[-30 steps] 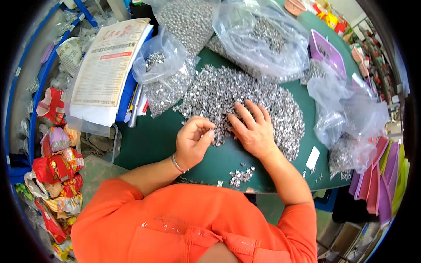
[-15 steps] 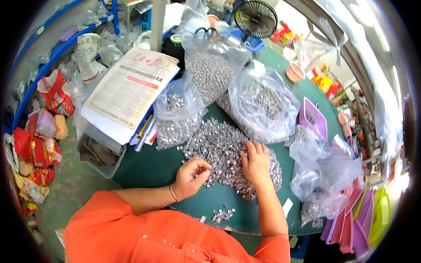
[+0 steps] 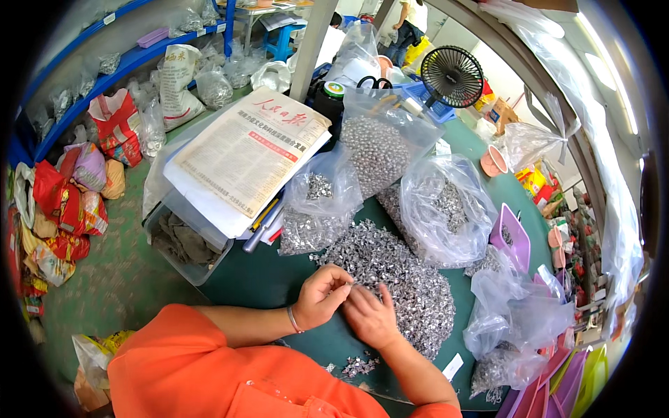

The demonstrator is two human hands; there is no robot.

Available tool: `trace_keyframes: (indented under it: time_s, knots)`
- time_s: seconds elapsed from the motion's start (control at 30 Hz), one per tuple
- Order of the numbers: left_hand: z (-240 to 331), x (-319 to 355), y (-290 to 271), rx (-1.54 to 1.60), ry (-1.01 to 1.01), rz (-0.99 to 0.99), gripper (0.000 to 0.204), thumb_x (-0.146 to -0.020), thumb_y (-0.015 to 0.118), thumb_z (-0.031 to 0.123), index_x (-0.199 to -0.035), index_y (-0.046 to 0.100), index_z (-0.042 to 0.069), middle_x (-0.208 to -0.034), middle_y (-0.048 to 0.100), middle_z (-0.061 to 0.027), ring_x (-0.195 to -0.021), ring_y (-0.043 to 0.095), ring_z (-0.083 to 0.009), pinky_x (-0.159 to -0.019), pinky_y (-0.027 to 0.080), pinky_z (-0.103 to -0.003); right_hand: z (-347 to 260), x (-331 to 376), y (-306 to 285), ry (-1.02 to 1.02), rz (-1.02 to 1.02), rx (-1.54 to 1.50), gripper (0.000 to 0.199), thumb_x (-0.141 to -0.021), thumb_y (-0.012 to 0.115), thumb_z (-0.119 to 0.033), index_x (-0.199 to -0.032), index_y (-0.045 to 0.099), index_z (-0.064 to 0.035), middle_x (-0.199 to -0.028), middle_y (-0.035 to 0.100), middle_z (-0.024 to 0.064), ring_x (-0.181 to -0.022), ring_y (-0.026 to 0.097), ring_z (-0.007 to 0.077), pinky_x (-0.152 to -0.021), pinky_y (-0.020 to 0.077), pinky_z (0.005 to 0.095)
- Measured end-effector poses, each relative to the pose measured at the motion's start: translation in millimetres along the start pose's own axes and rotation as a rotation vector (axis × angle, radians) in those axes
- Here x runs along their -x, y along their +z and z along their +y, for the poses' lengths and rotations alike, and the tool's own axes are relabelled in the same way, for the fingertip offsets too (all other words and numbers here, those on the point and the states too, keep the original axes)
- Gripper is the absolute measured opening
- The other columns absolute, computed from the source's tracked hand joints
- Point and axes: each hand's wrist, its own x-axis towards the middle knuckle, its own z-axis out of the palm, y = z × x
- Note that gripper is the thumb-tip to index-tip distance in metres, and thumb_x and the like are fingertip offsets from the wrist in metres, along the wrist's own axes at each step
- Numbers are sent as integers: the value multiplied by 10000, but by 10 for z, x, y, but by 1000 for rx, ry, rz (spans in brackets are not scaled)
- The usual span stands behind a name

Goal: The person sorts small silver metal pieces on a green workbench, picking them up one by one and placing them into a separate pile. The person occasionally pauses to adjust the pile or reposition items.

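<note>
A heap of small shiny metal pieces [image 3: 411, 292] spreads over the green table in front of me. At its near left edge my left hand [image 3: 322, 298] is closed in a pinch, thumb against fingers. My right hand [image 3: 373, 318] meets it from the right, back upward, its fingers drawn together at the left fingertips except one that sticks out. Whatever lies between the fingertips is too small or hidden to make out. A smaller cluster of metal bits [image 3: 360, 366] sits close to the table's near edge.
Behind the heap stand clear bags of metal pieces [image 3: 317, 223] and an open bag [image 3: 446, 209]. A newspaper [image 3: 244, 150] lies at left, above a plastic bin [image 3: 209, 268]. To the right are a purple scoop-shaped tray [image 3: 514, 237] and crumpled bags [image 3: 512, 313]. A black fan [image 3: 451, 76] stands farther back.
My right hand has left the heap's middle and come left to my left hand, so the fingertips now meet. The whole view has shifted somewhat.
</note>
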Motion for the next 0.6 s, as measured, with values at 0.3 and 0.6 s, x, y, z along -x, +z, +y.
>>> trace_keyframes:
  time_s: [0.3,0.6]
  knots:
    - [79,-24,-20,-22,14,-64,138,-964,546,-56,-1092,560,-5,-1008,542,-50,-778,552,-87,-693,481,-238,316,-87,-197,358,129,141,238,-855,657,-170,-1087,634,-124,-1263,608,66,-1191,543,283,-1093,336,560]
    - [87,-55,12,101,19,-7,133,-959,586,-30,-1087,591,6,-969,554,-20,-768,534,-47,-671,462,-209,489,-205,-291,444,280,15,300,-849,683,-154,-1124,641,-40,-1225,605,151,-1164,557,323,-1014,420,492]
